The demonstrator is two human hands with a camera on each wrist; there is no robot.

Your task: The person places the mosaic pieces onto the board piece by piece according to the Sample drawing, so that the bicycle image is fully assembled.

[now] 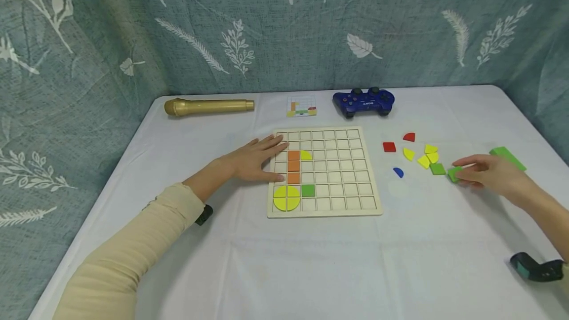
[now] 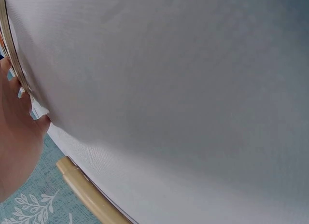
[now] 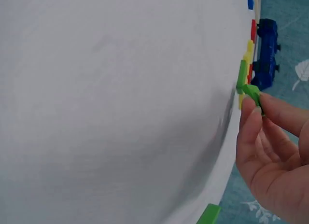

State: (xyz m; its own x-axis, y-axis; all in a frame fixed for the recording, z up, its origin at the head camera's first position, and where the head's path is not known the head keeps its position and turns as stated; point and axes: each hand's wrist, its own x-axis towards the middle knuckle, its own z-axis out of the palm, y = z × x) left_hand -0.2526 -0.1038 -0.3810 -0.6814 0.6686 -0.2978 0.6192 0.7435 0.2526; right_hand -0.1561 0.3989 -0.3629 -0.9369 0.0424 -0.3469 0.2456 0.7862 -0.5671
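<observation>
Right hand point(image 1: 498, 174) had a small green piece point(image 1: 454, 174) pinched between thumb and fingertips, fingers curled, hardly any gap. Piece was flat, bright matte green with straight edges, squarish in the head view; tilted in the right wrist view, its corners partly covered by fingertips. It sat right of the board, just beside a loose green square point(image 1: 437, 169) of similar shade; couldn't tell whether it touched the cloth.

Left hand point(image 1: 257, 161) lay on the left edge of the grid board point(image 1: 338, 177), fingers straight and spread, thumb apart, gripping nothing.

Board was pale, wood-like, square, with thin dark lines marking its cells. Placed on it: three orange squares point(image 1: 294, 166) stacked in a column, a yellow quarter piece point(image 1: 306, 155) right of the top one, a full yellow circle point(image 1: 286, 198) made of four quarters at the near left corner, and a green square tile point(image 1: 308, 190) right of the circle's upper half.

Loose on the right: four yellow pieces point(image 1: 424, 162), red square point(image 1: 389, 147), red quarter point(image 1: 409, 137), blue half-disc point(image 1: 398, 172), long green block point(image 1: 509, 158) beyond the right hand. Behind the board: gold microphone point(image 1: 209, 107), pattern card point(image 1: 302, 106), blue game controller point(image 1: 364, 102).
</observation>
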